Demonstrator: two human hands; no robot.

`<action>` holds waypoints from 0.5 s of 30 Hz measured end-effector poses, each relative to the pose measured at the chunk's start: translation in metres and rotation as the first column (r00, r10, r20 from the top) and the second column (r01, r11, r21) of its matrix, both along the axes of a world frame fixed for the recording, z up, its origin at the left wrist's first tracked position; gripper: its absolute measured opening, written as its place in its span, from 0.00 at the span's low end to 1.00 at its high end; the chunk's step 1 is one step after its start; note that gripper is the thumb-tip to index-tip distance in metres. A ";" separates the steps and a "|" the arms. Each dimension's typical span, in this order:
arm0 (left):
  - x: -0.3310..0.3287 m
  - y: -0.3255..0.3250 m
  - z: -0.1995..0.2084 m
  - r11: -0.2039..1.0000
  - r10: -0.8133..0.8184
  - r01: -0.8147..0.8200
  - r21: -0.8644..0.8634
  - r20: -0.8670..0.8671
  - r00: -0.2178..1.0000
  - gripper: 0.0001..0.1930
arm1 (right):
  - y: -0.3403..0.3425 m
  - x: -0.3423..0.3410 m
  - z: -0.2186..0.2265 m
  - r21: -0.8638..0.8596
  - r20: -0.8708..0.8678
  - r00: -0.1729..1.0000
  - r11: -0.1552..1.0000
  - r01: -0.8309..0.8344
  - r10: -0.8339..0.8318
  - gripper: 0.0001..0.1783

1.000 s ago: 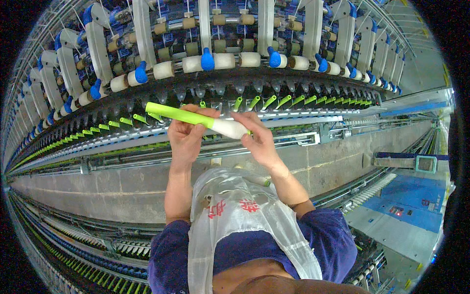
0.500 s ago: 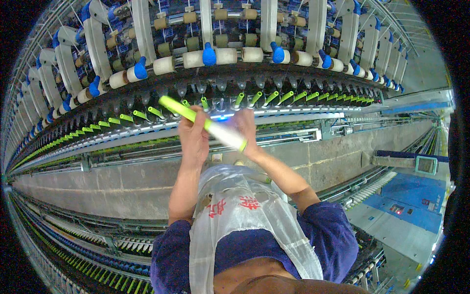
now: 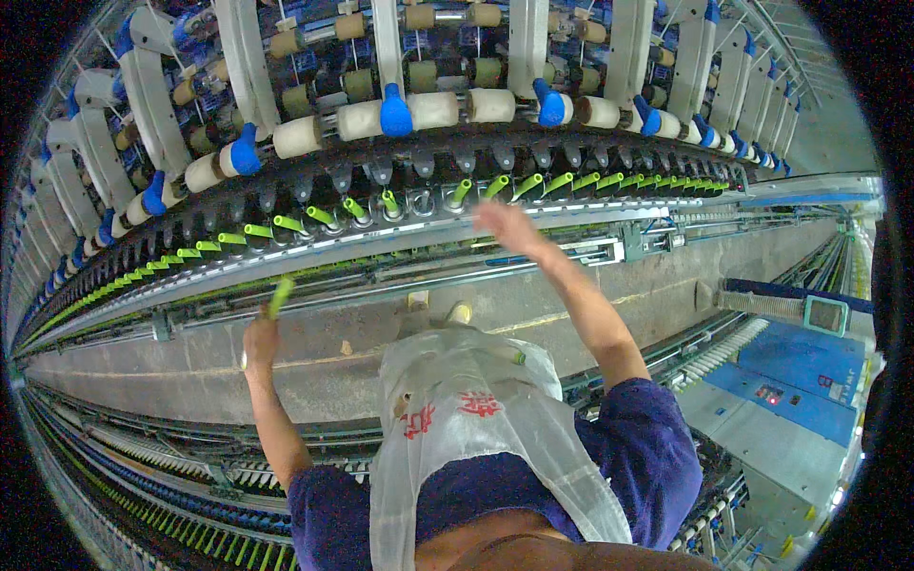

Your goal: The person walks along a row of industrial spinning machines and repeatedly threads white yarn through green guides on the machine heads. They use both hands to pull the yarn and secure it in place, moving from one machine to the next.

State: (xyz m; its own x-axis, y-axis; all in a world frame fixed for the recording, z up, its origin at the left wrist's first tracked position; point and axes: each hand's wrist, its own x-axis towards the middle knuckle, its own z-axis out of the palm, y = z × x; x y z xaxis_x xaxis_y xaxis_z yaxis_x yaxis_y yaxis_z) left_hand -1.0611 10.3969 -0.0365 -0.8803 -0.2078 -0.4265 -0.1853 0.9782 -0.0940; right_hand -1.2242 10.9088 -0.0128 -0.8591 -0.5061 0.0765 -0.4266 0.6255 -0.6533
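My left hand [image 3: 261,344] is out to the left over the aisle, closed round a yarn bobbin whose lime-green end [image 3: 281,297] sticks up past the fingers. The hand hides most of the bobbin. In front of the row of spindles is my right hand [image 3: 507,228], smeared by motion, so its fingers do not show clearly. Just above it a green tube [image 3: 499,187] stands on a spindle in the row. Left of that hand, one spindle position [image 3: 422,203] bears no green tube, between a green tube [image 3: 389,204] and another green tube [image 3: 462,194].
A spinning frame with white rollers [image 3: 490,107] and blue caps [image 3: 395,109] arches across the far side. Its metal rail [image 3: 343,246] runs below the spindles. Behind me is another machine row [image 3: 190,495]. A blue and grey cabinet [image 3: 790,409] stands at the right.
My left hand has carried the bobbin down and left, away from the spindles. My right hand has shifted slightly right, apart from the bobbin. The view has moved a little.
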 end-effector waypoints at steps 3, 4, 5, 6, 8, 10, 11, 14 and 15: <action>0.007 -0.028 -0.025 0.104 0.680 -0.403 0.909 0.231 0.696 0.14 | -0.033 0.010 -0.063 0.317 0.089 0.887 0.831 -0.457 0.453 0.13; 0.010 -0.031 -0.027 0.037 0.743 -0.424 0.905 0.259 0.617 0.14 | -0.045 0.009 -0.083 0.347 0.090 0.929 0.863 -0.367 0.358 0.15; 0.009 -0.030 -0.027 -0.006 0.752 -0.420 0.908 0.281 0.597 0.13 | -0.056 0.006 -0.101 0.352 0.080 0.957 0.890 -0.289 0.279 0.17; 0.010 -0.029 -0.024 -0.101 0.719 -0.409 0.907 0.351 0.600 0.13 | -0.066 0.005 -0.117 0.359 0.056 0.984 0.916 -0.180 0.172 0.19; 0.009 -0.023 -0.018 -0.321 0.635 -0.406 0.856 0.512 0.579 0.13 | -0.082 0.006 -0.144 0.338 -0.060 0.995 0.937 0.092 -0.076 0.21; 0.004 -0.013 -0.016 -0.524 0.546 -0.413 0.745 0.666 0.508 0.12 | -0.093 0.003 -0.162 0.263 -0.273 0.931 0.912 0.314 -0.242 0.24; 0.001 -0.006 -0.018 -0.541 0.513 -0.362 0.759 0.639 0.573 0.12 | -0.095 0.003 -0.167 0.218 -0.340 0.898 0.905 0.365 -0.281 0.24; -0.011 0.009 -0.033 -0.561 0.525 -0.242 0.791 0.566 0.635 0.11 | -0.098 0.005 -0.171 0.208 -0.369 0.878 0.893 0.399 -0.306 0.22; -0.015 0.011 -0.040 -0.447 0.636 -0.217 0.868 0.479 0.605 0.11 | -0.095 0.005 -0.169 0.229 -0.364 0.888 0.897 0.379 -0.283 0.22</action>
State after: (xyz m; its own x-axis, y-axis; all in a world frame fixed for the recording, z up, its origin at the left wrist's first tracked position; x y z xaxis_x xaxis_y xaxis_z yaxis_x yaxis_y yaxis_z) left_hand -1.0759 10.4078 -0.0762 -0.8140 -0.1990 -0.5458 -0.3969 -0.4956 0.7726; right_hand -1.2190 10.8134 -0.1821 -0.9345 -0.2368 0.2656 -0.3120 0.9042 -0.2918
